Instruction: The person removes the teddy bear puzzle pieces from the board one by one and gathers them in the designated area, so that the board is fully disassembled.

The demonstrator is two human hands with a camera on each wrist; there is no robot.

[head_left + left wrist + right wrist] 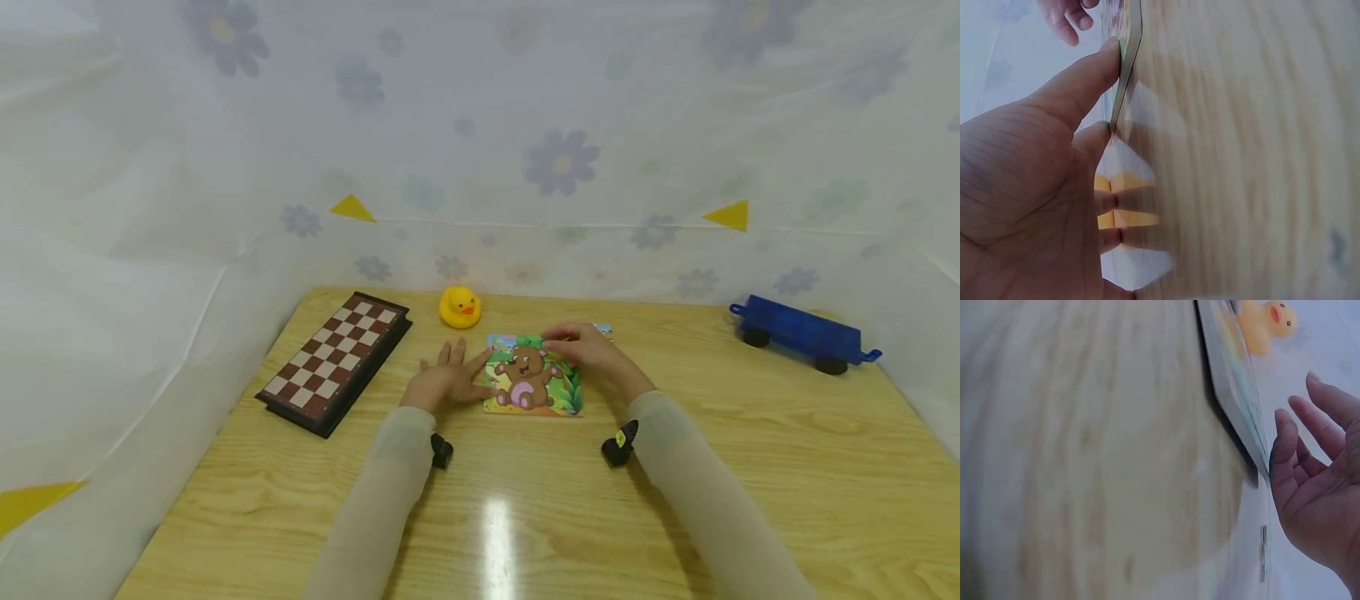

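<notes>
A picture puzzle of a brown bear [528, 379] lies on the wooden table between both hands. My left hand [444, 383] is spread flat at its left side, thumb and index finger touching the edge; the left wrist view shows these fingertips against the puzzle's side [1127, 69]. Over the upper right corner is my right hand [592, 350], its fingers loosely bent. In the right wrist view that hand [1322, 456] pinches nothing, with the little-finger side close to the puzzle board [1235, 381]. A small printed piece [603, 331] shows partly behind the right hand.
A yellow rubber duck [459, 308] sits behind the puzzle. To the left lies a folded chessboard case [335, 358]. A blue toy wagon [798, 332] stands at the far right, and a flowered curtain [465, 167] closes off the table's back.
</notes>
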